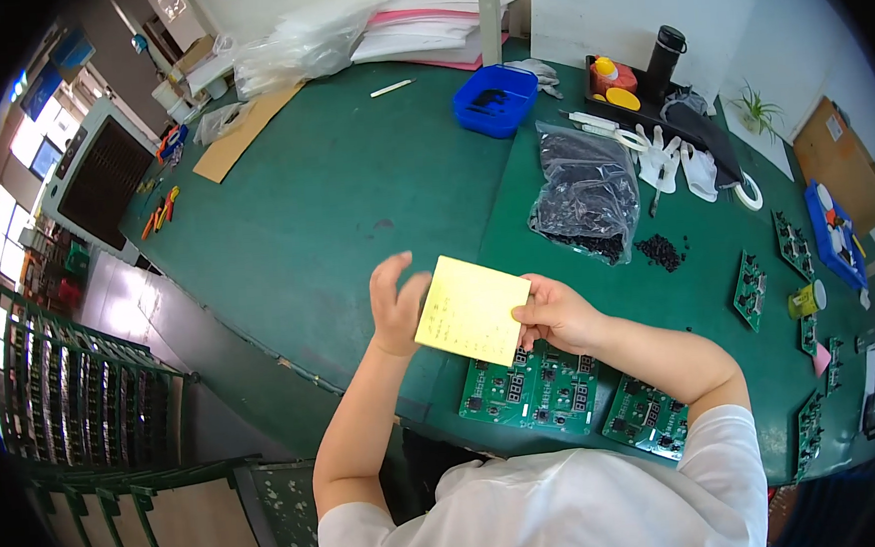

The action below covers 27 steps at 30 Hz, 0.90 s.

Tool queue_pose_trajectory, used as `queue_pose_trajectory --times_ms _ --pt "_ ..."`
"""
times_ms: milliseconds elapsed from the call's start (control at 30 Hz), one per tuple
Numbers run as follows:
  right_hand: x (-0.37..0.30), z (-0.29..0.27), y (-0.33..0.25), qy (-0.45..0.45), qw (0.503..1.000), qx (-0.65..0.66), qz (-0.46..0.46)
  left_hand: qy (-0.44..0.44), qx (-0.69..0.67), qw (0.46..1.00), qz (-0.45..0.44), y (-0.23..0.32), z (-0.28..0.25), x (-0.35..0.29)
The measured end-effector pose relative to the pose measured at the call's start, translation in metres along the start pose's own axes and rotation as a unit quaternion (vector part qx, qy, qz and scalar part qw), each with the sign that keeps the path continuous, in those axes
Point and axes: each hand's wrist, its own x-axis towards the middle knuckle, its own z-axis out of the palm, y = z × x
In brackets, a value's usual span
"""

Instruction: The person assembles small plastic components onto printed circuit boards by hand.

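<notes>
**Yellow Note Clamped in Right Grip, Above Bench**

The yellow note [473, 311] is raised in front of the torso, over the near part of the green bench [344, 219]. Its visible face carries faint written marks (too small to read here). It is tilted, with its upper edge sloping down to the right.

The right grip [563, 318] is clamped on the note's right edge, thumb on the visible face and fingers behind. The left grip [397, 311] is raised at the note's left edge, fingers apart; contact with the edge cannot be determined.

Below the note, partly covered by it, lie circuit boards [546, 407] with digit displays. A further board [627, 422] lies to their right, partly under the right forearm.

Beyond the right grip, a plastic bag [590, 189] of black parts rests beside a loose pile [663, 253] of similar pieces. White gloves [658, 155] lie to the bag's right. A blue bin [495, 99] stands farther back. More boards, a yellow tin [807, 299] and a blue tray [836, 234] occupy the right side.

At the far left edge: pliers [158, 212] and a cardboard strip [244, 140].
</notes>
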Motion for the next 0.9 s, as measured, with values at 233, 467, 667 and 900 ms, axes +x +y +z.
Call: queue_pose_trajectory --times_ms 233,467,667,900 --pt "0.001 -0.011 -0.017 0.135 0.981 0.027 -0.134 -0.221 -0.013 0.927 -0.303 -0.014 0.056 -0.027" --pt "-0.003 -0.026 -0.023 0.168 0.969 0.036 -0.178 -0.259 0.043 0.912 -0.316 0.002 0.102 -0.047" --pt "-0.004 -0.040 -0.028 0.187 0.955 0.057 -0.223 -0.241 0.072 0.931 -0.264 0.002 0.103 -0.044" --pt "-0.002 -0.036 -0.030 0.186 0.938 0.080 -0.280 -0.212 0.083 0.942 -0.248 0.000 0.105 -0.048"
